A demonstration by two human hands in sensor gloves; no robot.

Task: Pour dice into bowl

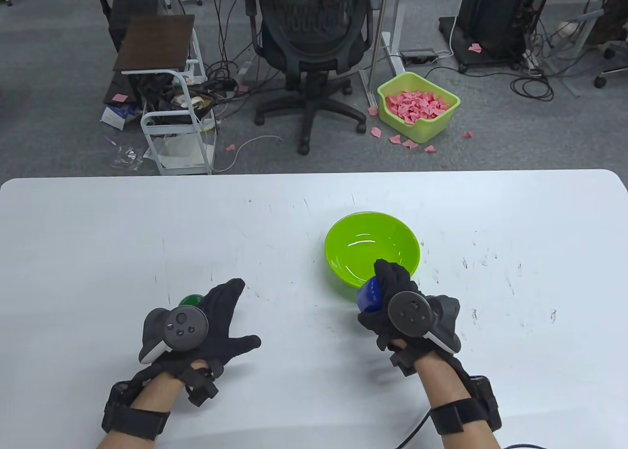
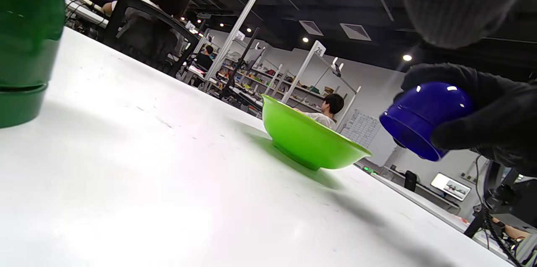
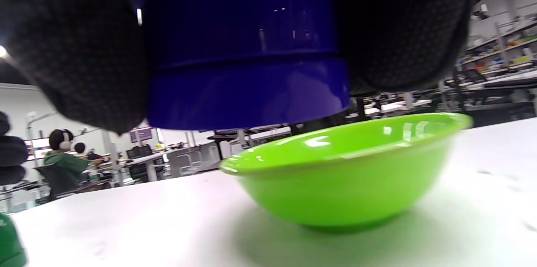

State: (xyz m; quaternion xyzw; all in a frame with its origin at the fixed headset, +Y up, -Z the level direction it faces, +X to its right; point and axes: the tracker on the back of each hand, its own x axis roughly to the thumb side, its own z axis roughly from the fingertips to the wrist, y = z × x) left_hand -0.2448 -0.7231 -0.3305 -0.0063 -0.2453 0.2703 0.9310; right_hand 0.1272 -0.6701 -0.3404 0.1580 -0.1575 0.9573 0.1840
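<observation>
A lime green bowl sits on the white table, right of centre; its inside shows no dice. It also shows in the left wrist view and the right wrist view. My right hand grips a blue cup tilted at the bowl's near rim, a little above the table; the cup also shows in the left wrist view and the right wrist view. My left hand lies with fingers spread next to a green cup, mostly hidden behind it. The green cup stands mouth down.
Beyond the table's far edge are an office chair, a white cart and a green bin of pink scraps on the floor.
</observation>
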